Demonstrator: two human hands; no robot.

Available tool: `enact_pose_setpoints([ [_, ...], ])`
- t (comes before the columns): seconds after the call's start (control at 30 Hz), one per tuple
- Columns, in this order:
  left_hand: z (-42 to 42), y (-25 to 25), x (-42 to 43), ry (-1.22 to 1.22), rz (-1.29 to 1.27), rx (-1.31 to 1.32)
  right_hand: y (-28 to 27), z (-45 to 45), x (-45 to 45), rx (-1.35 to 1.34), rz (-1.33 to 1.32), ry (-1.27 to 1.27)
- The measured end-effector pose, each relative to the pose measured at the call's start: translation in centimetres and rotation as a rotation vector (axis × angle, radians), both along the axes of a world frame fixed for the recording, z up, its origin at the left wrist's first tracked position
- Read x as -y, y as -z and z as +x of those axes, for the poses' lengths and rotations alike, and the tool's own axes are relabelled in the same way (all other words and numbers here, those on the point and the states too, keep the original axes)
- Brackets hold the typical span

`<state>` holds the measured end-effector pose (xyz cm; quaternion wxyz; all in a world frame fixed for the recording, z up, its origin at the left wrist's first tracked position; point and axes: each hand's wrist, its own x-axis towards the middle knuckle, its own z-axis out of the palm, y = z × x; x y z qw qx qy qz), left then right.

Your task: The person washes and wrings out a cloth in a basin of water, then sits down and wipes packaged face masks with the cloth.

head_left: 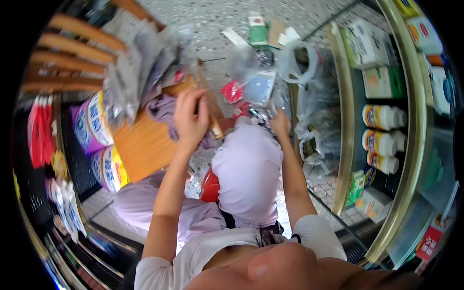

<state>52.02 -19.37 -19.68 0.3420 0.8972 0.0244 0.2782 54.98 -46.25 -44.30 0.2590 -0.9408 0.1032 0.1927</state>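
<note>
Head view: your left grip [191, 116], curled by crumpled mauve cloth [163, 111] at the brown wooden seat's [142, 145] right edge, could snag it off; whether that or your right grip [280, 124] holds anything, I can't tell

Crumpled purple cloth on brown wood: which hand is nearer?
Left: the left hand is close beside or over the cloth; the right hand is well to its right.

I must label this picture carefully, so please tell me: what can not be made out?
In the head view:
- Right hand: blurred; whether it holds anything is unclear.
- Left hand: blurred; grip unclear.
- Red object: partly hidden by the legs.
- Wooden slats: cut off by the top edge.
- Bottles: writing too small.
</note>
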Motion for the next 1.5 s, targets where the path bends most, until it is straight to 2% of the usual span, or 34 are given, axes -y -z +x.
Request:
enact_pose_setpoints([
  [0.1, -0.2, -0.2, -0.1, 0.01, -0.04, 0.034, -6.2, -0.9, -0.3, -0.018, -0.092, 0.06],
  [0.27, -0.8, 0.0, -0.6, 0.064, -0.16, 0.109, -14.8, -2.4, 0.2, 0.407, -0.012, 0.074],
  [0.37, -1.1, -0.6, -1.0, 0.101, -0.19, 0.199, -21.9, -1.8, -0.6, 0.618, 0.031, 0.132],
  [0.43, -2.0, -1.7, -1.0, 0.113, -0.282, 0.198, -27.1, -0.9, -1.3, 0.711, 0.3, 0.134],
  [0.47, -2.8, -2.9, -0.8, 0.085, -0.398, 0.118, -29.2, -0.2, -1.7, 0.769, 0.473, 0.118],
  [0.5, -3.2, -3.4, -1.2, 0.067, -0.395, 0.156, -31.3, 0.4, -2.4, 0.825, 0.646, 0.099],
  [0.57, -4.1, -4.2, -2.2, 0.029, -0.391, 0.229, -36.9, 0.8, -5.3, 0.765, 0.856, 0.086],
  [0.67, -5.5, -5.3, -4.6, -0.021, -0.519, 0.255, -41.2, 2.7, -10.3, 0.585, 1.17, -0.071],
  [0.77, -6.5, -5.6, -7.8, -0.054, -0.723, 0.255, -43.0, 5.0, -16.9, 0.311, 1.325, -0.282],
  [0.83, -7.0, -5.9, -10.1, -0.091, -0.807, 0.303, -42.1, 7.5, -21.8, 0.118, 1.34, -0.315],
  [0.9, -7.2, -6.2, -12.3, -0.16, -0.735, 0.321, -41.7, 8.7, -26.1, -0.09, 1.326, -0.289],
  [1.0, -7.4, -5.9, -15.1, -0.213, -0.716, 0.318, -40.6, 10.0, -30.9, -0.253, 1.309, -0.249],
  [1.1, -7.1, -4.5, -17.1, -0.31, -0.634, 0.226, -39.0, 10.8, -33.5, -0.161, 1.16, -0.249],
  [1.13, -7.0, -3.9, -17.5, -0.356, -0.564, 0.195, -38.2, 11.4, -34.0, -0.051, 1.024, -0.389],
  [1.23, -6.1, -2.9, -18.1, -0.452, -0.358, 0.192, -37.2, 10.7, -35.2, 0.487, 0.355, -0.314],
  [1.27, -5.9, -2.6, -18.1, -0.472, -0.278, 0.204, -37.4, 10.4, -35.0, 0.416, 0.261, -0.31],
  [1.3, -5.7, -2.7, -18.0, -0.493, -0.198, 0.215, -37.7, 10.2, -35.0, 0.419, 0.236, -0.306],
  [1.5, -4.5, -3.0, -17.6, -0.458, -0.142, 0.195, -37.8, 9.6, -33.2, 0.494, 0.154, -0.358],
])
